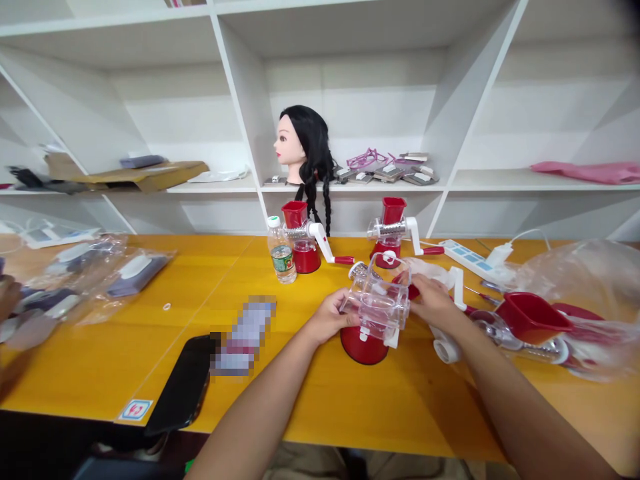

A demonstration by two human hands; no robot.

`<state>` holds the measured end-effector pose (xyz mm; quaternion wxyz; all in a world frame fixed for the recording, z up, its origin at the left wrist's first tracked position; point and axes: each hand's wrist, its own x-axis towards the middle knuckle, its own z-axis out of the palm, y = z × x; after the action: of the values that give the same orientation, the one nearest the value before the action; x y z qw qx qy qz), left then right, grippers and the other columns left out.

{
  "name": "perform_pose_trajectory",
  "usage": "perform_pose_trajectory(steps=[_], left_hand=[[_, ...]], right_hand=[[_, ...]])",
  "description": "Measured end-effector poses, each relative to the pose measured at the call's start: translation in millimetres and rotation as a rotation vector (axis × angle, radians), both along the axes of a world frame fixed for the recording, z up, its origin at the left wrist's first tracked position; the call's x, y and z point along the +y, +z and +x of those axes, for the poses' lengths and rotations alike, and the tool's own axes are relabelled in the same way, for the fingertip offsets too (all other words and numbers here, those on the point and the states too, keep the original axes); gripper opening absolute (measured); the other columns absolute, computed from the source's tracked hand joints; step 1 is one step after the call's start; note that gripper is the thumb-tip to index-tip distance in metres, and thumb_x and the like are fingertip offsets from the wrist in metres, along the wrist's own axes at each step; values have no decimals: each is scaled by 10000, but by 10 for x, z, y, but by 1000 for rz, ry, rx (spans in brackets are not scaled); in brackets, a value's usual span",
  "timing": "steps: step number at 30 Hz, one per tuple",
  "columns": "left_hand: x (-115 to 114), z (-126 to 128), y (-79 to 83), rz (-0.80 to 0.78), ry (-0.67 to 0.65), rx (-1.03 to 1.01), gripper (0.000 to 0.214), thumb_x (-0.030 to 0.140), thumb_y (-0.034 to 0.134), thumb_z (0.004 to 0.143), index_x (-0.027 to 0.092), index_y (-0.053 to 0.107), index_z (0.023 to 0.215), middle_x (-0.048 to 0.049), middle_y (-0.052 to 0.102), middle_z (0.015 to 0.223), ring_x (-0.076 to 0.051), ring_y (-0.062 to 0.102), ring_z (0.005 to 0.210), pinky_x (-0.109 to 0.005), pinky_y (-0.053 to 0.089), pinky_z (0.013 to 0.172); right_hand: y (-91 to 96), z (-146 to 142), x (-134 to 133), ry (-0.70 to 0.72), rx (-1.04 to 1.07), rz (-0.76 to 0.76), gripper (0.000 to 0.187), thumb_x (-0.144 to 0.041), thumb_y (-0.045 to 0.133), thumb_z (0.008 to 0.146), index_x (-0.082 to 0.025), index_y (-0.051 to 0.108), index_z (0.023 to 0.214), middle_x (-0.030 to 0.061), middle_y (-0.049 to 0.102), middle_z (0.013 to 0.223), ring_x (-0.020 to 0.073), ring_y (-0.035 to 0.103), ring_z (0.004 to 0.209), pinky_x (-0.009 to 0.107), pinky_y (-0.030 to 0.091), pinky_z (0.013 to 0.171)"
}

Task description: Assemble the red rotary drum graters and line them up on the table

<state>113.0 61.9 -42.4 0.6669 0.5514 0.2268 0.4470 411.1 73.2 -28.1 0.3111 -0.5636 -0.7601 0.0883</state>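
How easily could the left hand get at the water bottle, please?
Probably easily: the left hand holds a clear plastic grater housing, but only tabletop lies between it and the water bottle.

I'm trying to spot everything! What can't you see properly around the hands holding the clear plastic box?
Head view:
- Pixelated flat object beside the black phone: blurred into squares.
- Red-and-metal grater: partly hidden by a crumpled clear plastic bag.
- Round red base: top hidden by the clear plastic housing.
- Another person's hand: cut off by the left edge.

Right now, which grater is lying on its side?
The grater beside the right hand, its red hopper tipped sideways; the other two behind stand upright on red bases.
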Motion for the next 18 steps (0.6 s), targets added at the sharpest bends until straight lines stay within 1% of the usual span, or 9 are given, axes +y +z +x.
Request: perform_pose_trajectory(steps=[2,3,7,8,10,13,15,16,18], left_hand=[[-1,4,1,-2,1,16,566,463,990,550,162,679,914,-30,718,914,-178,641,833,-288,443,816],[-3,10,1,-3,8,21,566,459,992,547,163,680,915,-29,716,912,-179,641,835,-291,445,819],[-14,40,-4,-11,58,19,521,417,991,563,162,662,876,-14,704,882,-153,632,799,-274,450,787],[-18,43,-5,-14,62,16,514,413,990,568,162,654,866,-12,702,877,-149,632,792,-271,452,780],[-26,36,-5,-16,49,11,515,412,989,572,163,644,863,-19,710,899,-156,646,812,-280,464,793],[-36,-15,15,-4,20,16,486,388,978,604,163,641,872,-26,718,925,-168,669,841,-299,475,831],[-34,-61,36,10,-12,19,467,351,960,647,175,649,948,-34,727,967,-187,690,891,-326,482,885],[-30,-81,44,23,-39,12,515,322,960,650,192,646,1037,-49,731,1047,-210,700,967,-352,481,939],[-20,-107,43,56,-105,-13,790,253,978,611,266,560,1282,-91,667,1327,-273,660,1198,-435,440,1077]], right_hand=[[176,-7,-135,9,202,13,287,-454,684,887,-297,647,1125,94,676,1337,379,568,1315,653,308,1162],[266,-21,-203,67,335,-13,319,-476,674,909,-315,622,1179,91,647,1393,366,547,1354,636,322,1173],[540,-201,-377,554,743,-278,763,-545,762,853,-410,372,1494,90,491,1583,346,518,1416,597,423,1152],[585,-272,-382,623,788,-306,862,-533,807,818,-425,326,1525,93,464,1604,350,524,1412,594,445,1138],[666,-425,-357,628,840,-274,938,-482,869,773,-438,321,1533,94,437,1619,349,539,1397,585,473,1119],[794,-624,-286,571,818,-198,873,-414,883,781,-428,389,1502,98,464,1596,332,580,1349,572,502,1093],[865,-710,-249,573,748,-191,714,-375,886,785,-388,507,1390,93,534,1537,321,612,1310,566,505,1091],[886,-736,-234,571,724,-190,598,-363,885,787,-358,563,1291,87,571,1501,317,626,1293,563,507,1089],[890,-759,-210,536,730,-177,433,-363,882,789,-308,587,1101,78,626,1432,309,661,1242,558,528,1061]])
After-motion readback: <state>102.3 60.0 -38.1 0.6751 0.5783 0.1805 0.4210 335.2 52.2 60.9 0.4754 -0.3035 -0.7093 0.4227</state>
